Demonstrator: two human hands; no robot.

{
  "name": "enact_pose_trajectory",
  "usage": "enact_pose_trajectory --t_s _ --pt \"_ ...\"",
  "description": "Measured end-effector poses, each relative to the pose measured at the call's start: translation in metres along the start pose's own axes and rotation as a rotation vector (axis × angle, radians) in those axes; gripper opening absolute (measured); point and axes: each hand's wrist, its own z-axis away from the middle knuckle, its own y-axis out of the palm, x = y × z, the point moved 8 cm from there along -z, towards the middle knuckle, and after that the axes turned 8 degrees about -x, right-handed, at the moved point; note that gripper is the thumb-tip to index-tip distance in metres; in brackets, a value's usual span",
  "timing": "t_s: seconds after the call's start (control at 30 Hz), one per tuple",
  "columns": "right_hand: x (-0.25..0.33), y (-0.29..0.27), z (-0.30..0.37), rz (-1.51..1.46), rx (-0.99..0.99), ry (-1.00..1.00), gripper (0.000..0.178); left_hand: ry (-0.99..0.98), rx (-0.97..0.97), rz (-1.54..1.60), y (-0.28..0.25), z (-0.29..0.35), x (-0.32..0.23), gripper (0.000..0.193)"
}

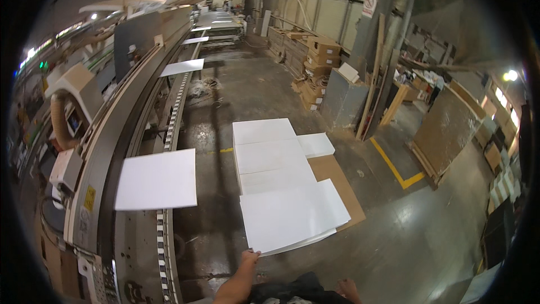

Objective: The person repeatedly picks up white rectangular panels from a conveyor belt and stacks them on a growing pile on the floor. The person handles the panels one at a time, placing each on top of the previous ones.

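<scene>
My left hand [250, 256] pinches the near left corner of a white panel [292, 214]. That panel lies at a slight angle on top of the nearest stack, and the edges of more panels show beneath it. Further white panels [267, 155] are stacked behind it in neat rows. A smaller white stack [316, 144] sits at their right. Brown board [337, 186] shows under the stacks on the right side. My right hand [347, 289] hangs low beside my body, apart from the panels, its fingers too unclear to read.
A long machine [107, 152] runs along the left, carrying a white panel [157, 180] on its conveyor track [163, 247] and others farther off. Cardboard boxes [323, 50] line the right wall. Wooden posts [374, 73] and a large leaning board [450, 129] stand to the right, near yellow floor marking [394, 169].
</scene>
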Motion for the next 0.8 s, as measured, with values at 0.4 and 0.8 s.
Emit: enact_pose_trajectory --t_s 0.4,0.8 --pt "0.213 0.022 -0.114 0.232 -0.470 -0.461 0.050 0.243 -0.425 -0.166 -0.191 0.126 0.095 0.041" --pt "0.194 0.283 -0.015 -0.845 0.445 0.003 0.077 0.412 -0.983 0.173 -0.416 0.394 0.101 0.025"
